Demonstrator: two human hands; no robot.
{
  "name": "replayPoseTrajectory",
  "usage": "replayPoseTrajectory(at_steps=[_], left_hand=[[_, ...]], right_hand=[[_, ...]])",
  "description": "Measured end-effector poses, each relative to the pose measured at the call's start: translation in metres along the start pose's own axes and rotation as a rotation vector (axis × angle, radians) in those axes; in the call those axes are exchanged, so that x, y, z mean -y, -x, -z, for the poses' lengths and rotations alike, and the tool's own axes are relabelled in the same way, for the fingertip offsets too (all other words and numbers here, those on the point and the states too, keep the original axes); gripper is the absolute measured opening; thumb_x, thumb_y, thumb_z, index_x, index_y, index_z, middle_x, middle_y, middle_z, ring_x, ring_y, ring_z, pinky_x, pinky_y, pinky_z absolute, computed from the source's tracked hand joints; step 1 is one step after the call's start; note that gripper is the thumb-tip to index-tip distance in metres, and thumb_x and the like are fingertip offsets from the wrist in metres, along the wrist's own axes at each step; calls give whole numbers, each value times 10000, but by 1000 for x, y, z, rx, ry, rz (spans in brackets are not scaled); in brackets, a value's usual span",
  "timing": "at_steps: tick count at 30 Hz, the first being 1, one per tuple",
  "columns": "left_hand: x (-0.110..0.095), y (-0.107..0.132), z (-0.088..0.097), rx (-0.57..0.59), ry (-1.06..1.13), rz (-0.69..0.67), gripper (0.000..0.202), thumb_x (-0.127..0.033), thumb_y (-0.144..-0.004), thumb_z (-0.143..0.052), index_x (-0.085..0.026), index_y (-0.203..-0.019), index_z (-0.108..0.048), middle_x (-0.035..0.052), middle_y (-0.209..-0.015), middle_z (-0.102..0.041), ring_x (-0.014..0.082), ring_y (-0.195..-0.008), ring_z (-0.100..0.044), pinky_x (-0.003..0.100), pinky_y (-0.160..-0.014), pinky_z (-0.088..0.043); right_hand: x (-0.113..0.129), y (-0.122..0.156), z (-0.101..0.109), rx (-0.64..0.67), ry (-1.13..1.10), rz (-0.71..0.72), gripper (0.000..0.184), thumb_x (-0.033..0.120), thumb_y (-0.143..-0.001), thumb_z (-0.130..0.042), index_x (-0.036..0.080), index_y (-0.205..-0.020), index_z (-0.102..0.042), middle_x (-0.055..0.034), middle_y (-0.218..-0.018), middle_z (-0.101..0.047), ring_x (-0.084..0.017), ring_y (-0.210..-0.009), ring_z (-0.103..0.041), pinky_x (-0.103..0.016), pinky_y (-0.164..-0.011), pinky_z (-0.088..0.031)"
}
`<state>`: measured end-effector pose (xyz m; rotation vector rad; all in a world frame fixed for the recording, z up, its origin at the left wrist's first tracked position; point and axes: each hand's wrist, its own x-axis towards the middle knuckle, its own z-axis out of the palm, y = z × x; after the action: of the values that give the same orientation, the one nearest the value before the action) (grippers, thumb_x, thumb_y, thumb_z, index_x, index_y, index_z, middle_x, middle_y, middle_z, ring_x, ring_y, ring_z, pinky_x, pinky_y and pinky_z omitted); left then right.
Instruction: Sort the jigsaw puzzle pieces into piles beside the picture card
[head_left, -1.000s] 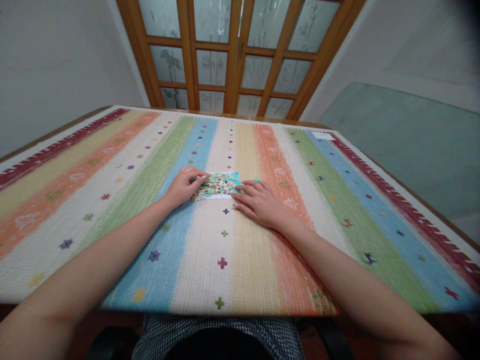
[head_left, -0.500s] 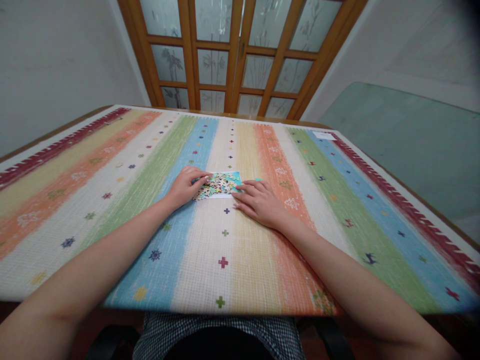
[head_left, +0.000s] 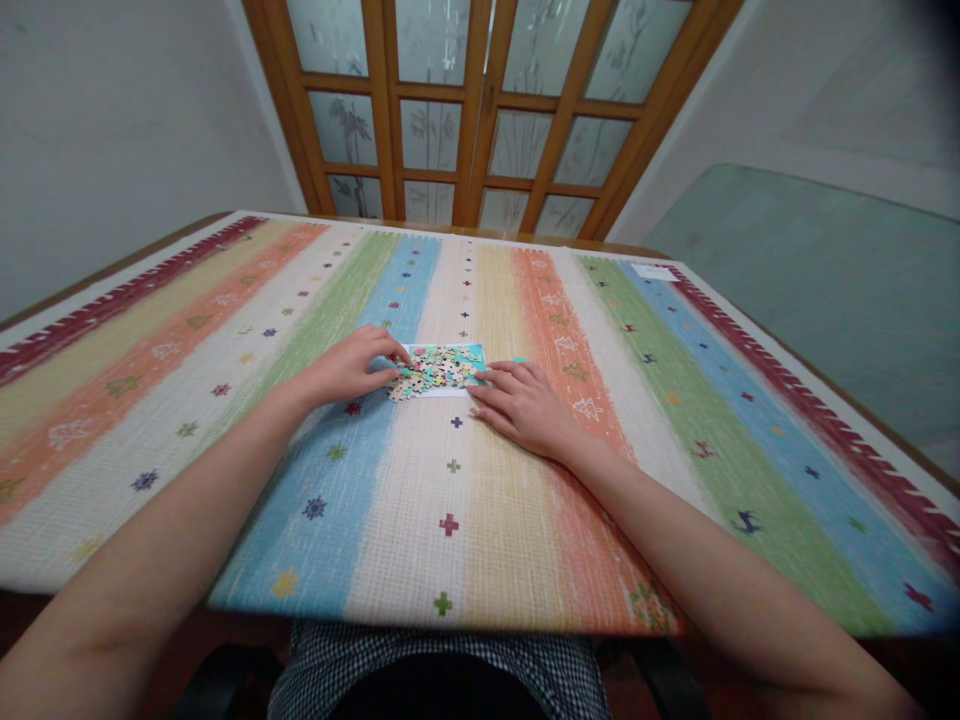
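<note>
While the right hand (head_left: 529,408) lies flat with its fingers a little spread, its fingertips reach the right end of a small sheet (head_left: 451,393) with a white edge and a blue corner. A pile of puzzle pieces (head_left: 439,367) sits on that sheet, in the middle of the table (head_left: 409,520), and some pieces spill past its left end. The left hand (head_left: 351,366) is at that end, with its thumb and pointing finger apart. I cannot tell if they touch a piece. A stripy cloth (head_left: 300,560) covers the table. Past it are wooden doors (head_left: 471,110) with glass.
</note>
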<state>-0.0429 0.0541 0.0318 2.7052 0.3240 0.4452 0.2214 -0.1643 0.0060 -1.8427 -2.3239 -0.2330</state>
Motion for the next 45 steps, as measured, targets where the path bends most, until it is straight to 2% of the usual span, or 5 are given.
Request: replayPoseTrajectory(at_steps=[8, 24, 28, 34, 45], left_hand=[[16, 13, 10, 282, 36, 129, 515, -528, -771, -830, -286, -1206, -695, 64, -1058, -671, 247, -946, -634, 341, -855, -497], [-2, -7, -45, -33, -22, 32, 326, -507, -948, -664, -229, -1118, -675, 77, -1018, -668, 258, -937, -618, 371, -850, -466], [4, -5, -35, -24, 36, 11, 378, -503, -945, -671, -244, -1221, -679, 71, -1030, -676, 241, -940, -624, 371, -874, -480], [26, 6, -4, -48, 91, 71, 280, -463, -962, -603, -238, -1048, -747, 73, -1004, -674, 201, -853, -623, 349, -814, -503], [33, 10, 8, 258, 131, 163, 417, -508, -880, -671, -219, -1175, -729, 88, -1125, -641, 232, -1000, -618, 348, -912, -480]], right_hand=[[1, 0, 0, 12, 10, -7, 495, 532, -1094, -371, 272, -1384, -677, -49, -1480, -634, -271, -1411, -470, -457, -1167, -300], [1, 0, 0, -5, -3, -8, 477, 520, -1092, -395, 265, -1367, -689, -54, -1459, -648, -272, -1392, -481, -459, -1160, -312], [1, 0, 1, -3, -14, -10, 483, 525, -1092, -392, 260, -1366, -689, -60, -1461, -647, -275, -1397, -481, -468, -1158, -314], [0, 0, 1, 8, -10, -3, 490, 527, -1093, -384, 263, -1384, -677, -63, -1475, -638, -277, -1410, -476, -474, -1160, -320], [0, 0, -1, -14, -11, 6, 475, 519, -1092, -396, 263, -1365, -688, -64, -1464, -645, -278, -1395, -487, -476, -1159, -326]])
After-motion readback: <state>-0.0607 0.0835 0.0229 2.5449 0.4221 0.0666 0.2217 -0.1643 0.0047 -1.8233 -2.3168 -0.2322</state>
